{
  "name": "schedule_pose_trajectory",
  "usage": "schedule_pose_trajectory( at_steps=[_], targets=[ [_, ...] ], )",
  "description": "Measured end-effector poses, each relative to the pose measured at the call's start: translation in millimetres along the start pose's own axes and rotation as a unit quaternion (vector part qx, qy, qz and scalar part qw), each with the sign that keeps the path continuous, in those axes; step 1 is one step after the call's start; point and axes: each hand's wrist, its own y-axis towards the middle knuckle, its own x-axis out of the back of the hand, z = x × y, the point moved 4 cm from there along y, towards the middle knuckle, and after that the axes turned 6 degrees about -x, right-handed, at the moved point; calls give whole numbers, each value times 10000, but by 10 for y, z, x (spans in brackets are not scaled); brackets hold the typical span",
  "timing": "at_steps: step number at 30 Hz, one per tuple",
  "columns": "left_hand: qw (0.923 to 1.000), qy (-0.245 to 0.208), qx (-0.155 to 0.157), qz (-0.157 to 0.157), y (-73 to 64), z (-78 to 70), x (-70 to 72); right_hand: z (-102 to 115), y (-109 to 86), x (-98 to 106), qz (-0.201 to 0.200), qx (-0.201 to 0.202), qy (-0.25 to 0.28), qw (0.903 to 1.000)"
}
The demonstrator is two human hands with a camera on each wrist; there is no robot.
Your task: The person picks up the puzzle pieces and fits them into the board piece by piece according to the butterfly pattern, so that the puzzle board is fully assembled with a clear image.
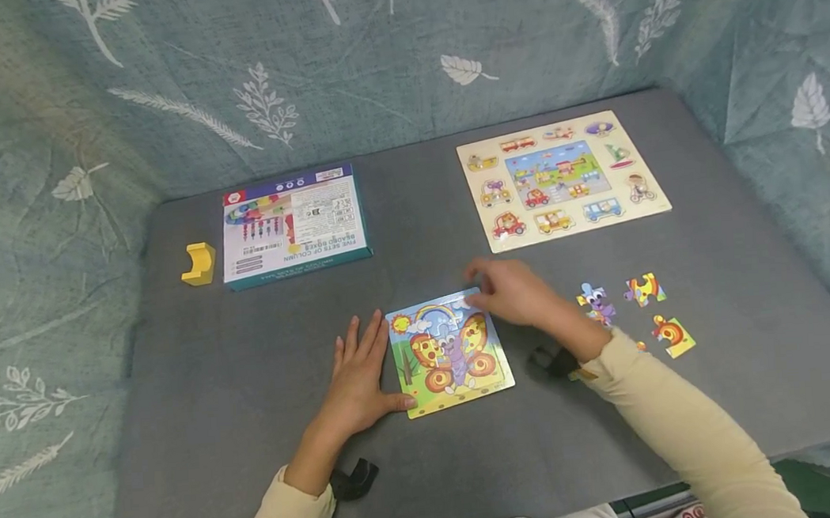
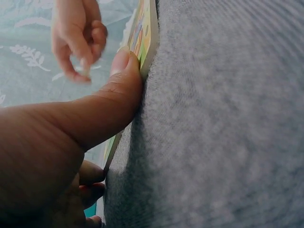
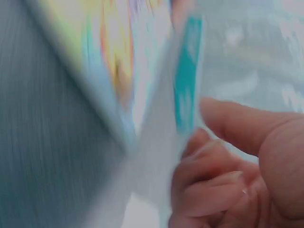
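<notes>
A square butterfly jigsaw puzzle (image 1: 452,352) lies flat on the grey table. Along its left edge my left hand (image 1: 358,381) is spread, fingers nearly straight, and its thumb (image 2: 124,71) presses on the lower left corner. My right hand (image 1: 513,291) hovers by the upper right corner, its fingers loosely bent. In the right wrist view the thumb and bent fingers (image 3: 213,190) show nothing between them, though that view is blurred. To the right lie loose jigsaw pieces: one with the butterfly's face (image 1: 596,305), one yellow and orange (image 1: 643,289) and one with a spiral (image 1: 672,334).
A wooden vehicle puzzle board (image 1: 576,217) lies at the back right. At the back left stands a flat toy box (image 1: 299,226), with a yellow curved block (image 1: 200,264) beside it. Part of another piece (image 1: 641,346) peeks out by the right sleeve (image 1: 681,417).
</notes>
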Motion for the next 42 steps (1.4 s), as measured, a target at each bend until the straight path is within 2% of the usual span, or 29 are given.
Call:
schedule_pose_trajectory(
  at_steps=[2, 4, 8, 14, 22, 26, 30, 34, 38, 42],
  targets=[
    [10000, -22, 16, -26, 5, -5, -3, -223, -40, 253, -26, -195, -251, 9995],
    [10000, -38, 22, -37, 9, -8, -3, -451, -122, 441, 122, -501, -458, 9976],
    [10000, -20, 21, 12, 24, -14, -10, -838, -352, 643, 429, -834, -815, 9923],
    [10000, -40, 70, 51, 32, -11, -19, -1148, -612, 680, 292, -714, -1196, 9898],
    [9999, -18, -41, -106, 13, -17, -1, -1239, -655, 591, 3, -944, -1089, 9896],
    [9999, 11, -37, -111, 16, -16, -3, -1156, -596, 588, -129, -1074, -764, 9912],
    [9999, -27, 5, -97, 15, -10, -15, -916, -459, 555, -251, -1012, -376, 9938],
    [10000, -40, 23, -65, 9, 1, -31, -561, -303, 409, -156, -553, 253, 9980],
    [9999, -53, -44, -114, 9, -3, -23, -195, -194, 147, 229, 68, 960, 9951],
    [9999, -33, -61, -129, 14, -5, -14, 83, -123, -140, 708, 441, 954, 9919]
  ],
)
